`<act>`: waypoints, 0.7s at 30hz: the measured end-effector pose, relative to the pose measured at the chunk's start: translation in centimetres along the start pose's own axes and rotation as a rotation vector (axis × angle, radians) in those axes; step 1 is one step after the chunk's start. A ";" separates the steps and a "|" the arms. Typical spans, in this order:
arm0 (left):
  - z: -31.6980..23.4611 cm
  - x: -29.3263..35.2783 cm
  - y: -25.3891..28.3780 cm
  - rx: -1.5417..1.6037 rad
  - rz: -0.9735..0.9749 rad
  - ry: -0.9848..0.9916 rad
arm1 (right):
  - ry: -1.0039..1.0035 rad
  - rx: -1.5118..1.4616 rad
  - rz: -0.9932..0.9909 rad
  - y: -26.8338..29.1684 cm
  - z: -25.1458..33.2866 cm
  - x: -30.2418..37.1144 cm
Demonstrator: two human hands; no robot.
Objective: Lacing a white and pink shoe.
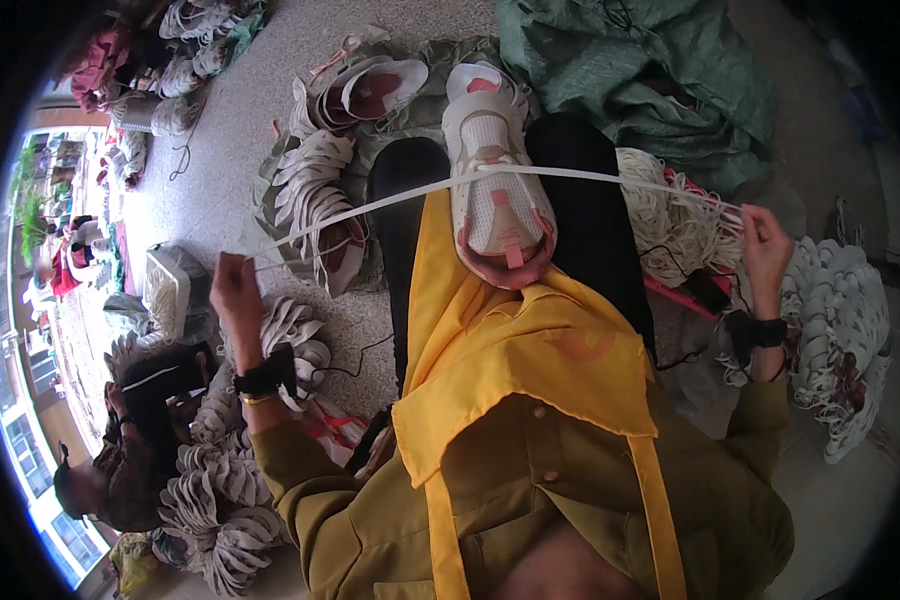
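A white and pink sneaker upper (483,135) lies on my lap over a yellow apron (560,320), its pink-lined heel end toward me. A white shoelace (390,200) runs across its throat and is stretched out to both sides. Out to the left, my left hand (237,298) is closed on one end of the lace. My right hand (767,243), raised at the right above a bundle of laces, has its fingers pinched on the other end. Dark bands are around both wrists.
Stacked shoe uppers (315,185) lie on green sheeting ahead to the left. White laces (660,215) are bundled by my right knee, with more uppers (838,340) farther right. A green sack (640,90) is at the far side. Another person (120,470) sits at the left among uppers.
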State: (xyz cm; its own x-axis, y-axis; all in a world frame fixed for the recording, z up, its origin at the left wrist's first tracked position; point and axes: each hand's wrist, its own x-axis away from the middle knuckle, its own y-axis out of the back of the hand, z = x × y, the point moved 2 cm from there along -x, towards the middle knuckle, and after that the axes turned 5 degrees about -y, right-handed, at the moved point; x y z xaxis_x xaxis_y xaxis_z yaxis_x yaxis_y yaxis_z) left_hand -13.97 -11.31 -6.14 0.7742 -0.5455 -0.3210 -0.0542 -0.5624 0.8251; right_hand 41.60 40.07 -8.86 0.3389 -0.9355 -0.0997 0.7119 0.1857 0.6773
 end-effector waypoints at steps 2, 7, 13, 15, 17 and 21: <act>3.1 -0.2 1.2 0.066 -0.005 0.073 | -0.108 -0.078 -0.001 1.7 -2.4 -1.2; 8.4 -0.7 3.9 -0.022 -0.032 0.107 | -0.115 -0.135 -0.091 4.3 -7.1 -3.8; 13.0 -1.4 6.1 0.036 -0.024 0.157 | -0.094 -0.157 -0.095 5.1 -10.2 -5.7; 14.3 -1.8 6.8 -0.052 -0.028 0.127 | -0.075 -0.124 -0.068 5.3 -11.0 -6.2; 16.1 -1.7 8.8 -0.012 -0.005 0.190 | -0.078 -0.112 -0.062 5.0 -11.5 -6.9; 15.5 -2.6 8.1 0.037 -0.001 0.292 | -0.049 -0.061 -0.075 7.1 -13.9 -7.4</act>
State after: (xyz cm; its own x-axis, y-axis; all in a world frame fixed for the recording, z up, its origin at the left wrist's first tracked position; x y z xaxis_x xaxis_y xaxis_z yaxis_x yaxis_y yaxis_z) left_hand -26.20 -24.11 -5.86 0.9228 -0.3461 -0.1696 -0.0725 -0.5881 0.8055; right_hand 52.66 52.44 -13.45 0.2541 -0.9607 -0.1117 0.7706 0.1313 0.6236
